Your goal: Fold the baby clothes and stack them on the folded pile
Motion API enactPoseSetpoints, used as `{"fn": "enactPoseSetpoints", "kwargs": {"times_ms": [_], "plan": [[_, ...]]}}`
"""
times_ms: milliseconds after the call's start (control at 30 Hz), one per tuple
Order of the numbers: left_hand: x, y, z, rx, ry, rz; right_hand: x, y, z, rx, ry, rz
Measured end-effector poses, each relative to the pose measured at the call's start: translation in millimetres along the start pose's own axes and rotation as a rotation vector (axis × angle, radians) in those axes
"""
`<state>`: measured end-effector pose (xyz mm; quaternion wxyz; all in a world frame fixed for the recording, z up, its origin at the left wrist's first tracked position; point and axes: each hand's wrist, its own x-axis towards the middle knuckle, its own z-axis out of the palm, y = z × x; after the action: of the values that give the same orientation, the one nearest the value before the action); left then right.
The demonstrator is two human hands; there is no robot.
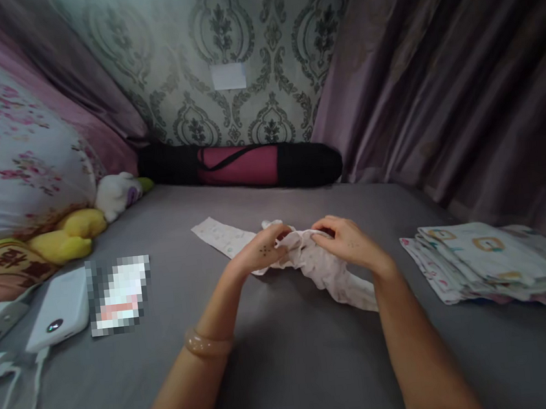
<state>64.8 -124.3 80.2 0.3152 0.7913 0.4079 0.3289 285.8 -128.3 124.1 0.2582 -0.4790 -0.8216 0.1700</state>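
A small pale printed garment point(326, 272), bunched in the middle, lies on the grey sheet in front of me. One flat sleeve or leg of it stretches out to the far left, and another part runs under my right forearm. My left hand point(264, 248) is closed on the gathered edge of the cloth, thumb against fingers. Across from it, my right hand point(348, 241) pinches the same edge from the right side. The fingertips of both hands are partly hidden in the folds.
To the right lies a stack of folded printed cloths point(497, 252). A white power bank point(62, 308) with a cable, a power strip point(0, 324) and a blurred-out object point(121, 295) are at left. Plush toys point(66, 236) line the left edge; a long black-and-red bag point(240, 165) lies against the wall.
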Motion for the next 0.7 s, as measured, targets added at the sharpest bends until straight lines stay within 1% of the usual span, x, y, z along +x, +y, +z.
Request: {"fn": "enactPoseSetpoints", "kwargs": {"times_ms": [100,167,233,333,400,433,600,700], "plan": [[0.6,-8.8,0.3,0.046,0.004,-0.041,3.0,3.5,-0.9,-0.014,0.124,0.070],[-0.3,-10.7,-3.3,0.008,0.021,-0.096,4.3,4.3,-1.7,0.014,0.162,0.138],[-2.3,-9.1,-9.9,-0.067,0.022,-0.166,4.0,4.1,-3.8,0.070,0.147,0.174],[-5.6,-5.3,-19.8,-0.193,-0.002,-0.236,1.6,4.7,-7.9,0.157,0.019,0.153],[-7.3,-5.0,-23.6,-0.247,-0.023,-0.244,0.5,7.7,-9.5,0.190,-0.046,0.140],[-8.0,-5.8,-24.5,-0.258,-0.030,-0.240,0.5,10.1,-9.7,0.195,-0.041,0.147],[-9.7,-13.6,-21.2,-0.239,-0.068,-0.202,3.5,23.4,-7.7,0.223,0.125,0.196],[-8.0,-17.6,-16.2,-0.276,-0.047,-0.171,4.3,25.8,-7.9,0.276,0.158,0.216]]}}
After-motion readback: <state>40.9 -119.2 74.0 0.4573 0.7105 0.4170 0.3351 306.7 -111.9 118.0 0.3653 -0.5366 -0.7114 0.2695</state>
